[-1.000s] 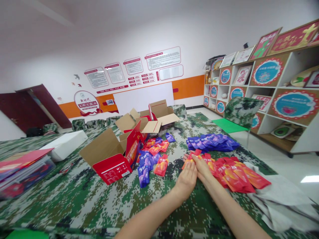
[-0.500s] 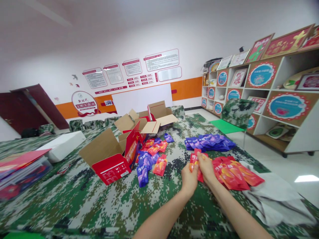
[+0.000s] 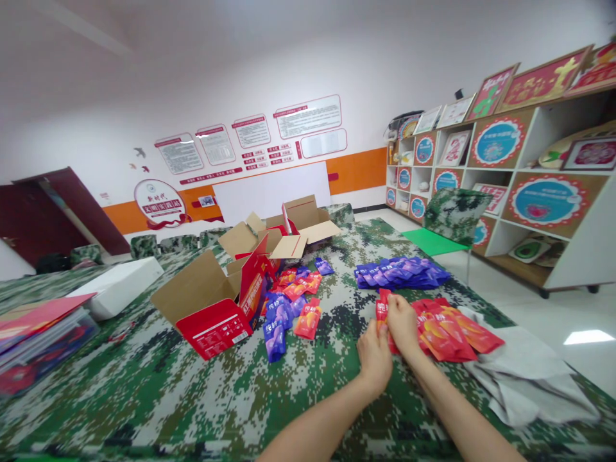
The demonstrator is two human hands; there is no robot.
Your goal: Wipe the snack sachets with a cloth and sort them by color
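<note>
My left hand (image 3: 375, 353) and my right hand (image 3: 402, 323) are close together, both closed on a red pouch (image 3: 382, 307) whose white-lettered top shows between them. The pouch's lower part is mostly hidden by my fingers. Just right of my right hand, several red-orange pouches (image 3: 447, 330) lie overlapped in a row. Beyond my hands, purple pouches (image 3: 402, 274) form another overlapping row. To the left, loose purple pouches (image 3: 274, 337) and red pouches (image 3: 308, 319) lie mixed in a heap beside an open red carton (image 3: 216, 330).
More open cartons (image 3: 308, 218) stand farther back on the camouflage tablecloth (image 3: 192, 398). A grey cloth (image 3: 534, 378) lies at the right edge. At left are a white box (image 3: 118, 289) and a clear plastic bin (image 3: 43, 359). A green-seated chair (image 3: 433, 242) stands beyond the table, near shelves (image 3: 582, 256).
My left hand has shifted a little right and my right hand has turned, its fingers now covering more of the red pouch. The camera view has moved slightly; the rows look unchanged.
</note>
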